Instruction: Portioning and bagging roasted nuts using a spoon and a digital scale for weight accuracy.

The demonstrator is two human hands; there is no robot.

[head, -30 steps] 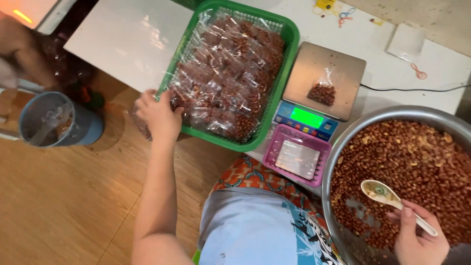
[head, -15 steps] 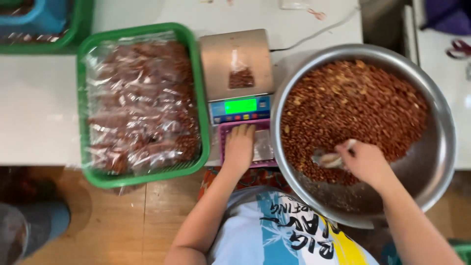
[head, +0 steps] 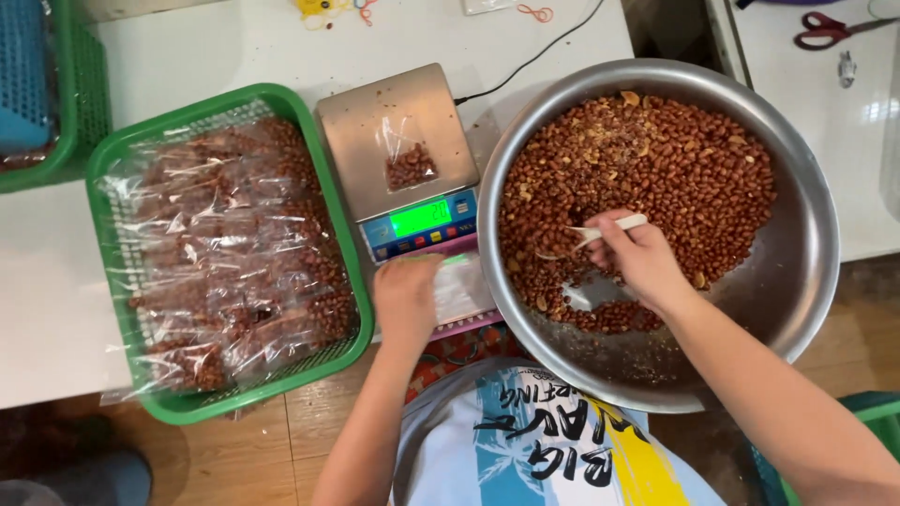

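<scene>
White spoon (head: pixel 600 231) in right hand (head: pixel 642 262), handle pointing right, near-horizontal.

we see a bright, evenly lit scene under soft overhead light. glare streaks the clear bags in the green basket (head: pixel 328 234) and whitens the counter (head: pixel 187 47) at its far edge. the steel bowl (head: pixel 797 281) shines softly. shadows stay faint and focus is sharp, with slight bending at the corners.
</scene>
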